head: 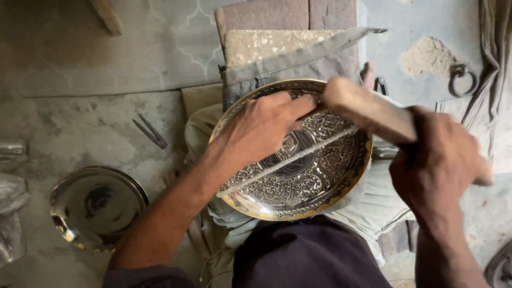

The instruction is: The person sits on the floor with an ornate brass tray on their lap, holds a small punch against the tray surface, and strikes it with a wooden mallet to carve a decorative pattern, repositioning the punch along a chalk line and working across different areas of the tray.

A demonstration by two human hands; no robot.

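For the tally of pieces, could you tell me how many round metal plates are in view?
2: an engraved plate on the person's lap under the left hand, and a plain plate on the floor at left. Others may lie outside the view.

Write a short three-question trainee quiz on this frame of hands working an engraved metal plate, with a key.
1. True or false: the right hand grips a wooden mallet above the round engraved brass plate.
2. Which part of the engraved plate does the left hand rest on? A) its upper left part B) its lower rim C) none, it is off the plate
3. Fill in: the plain shiny round metal plate lies on the grey floor to the person's ____.

Key: 1 true; 2 A; 3 left
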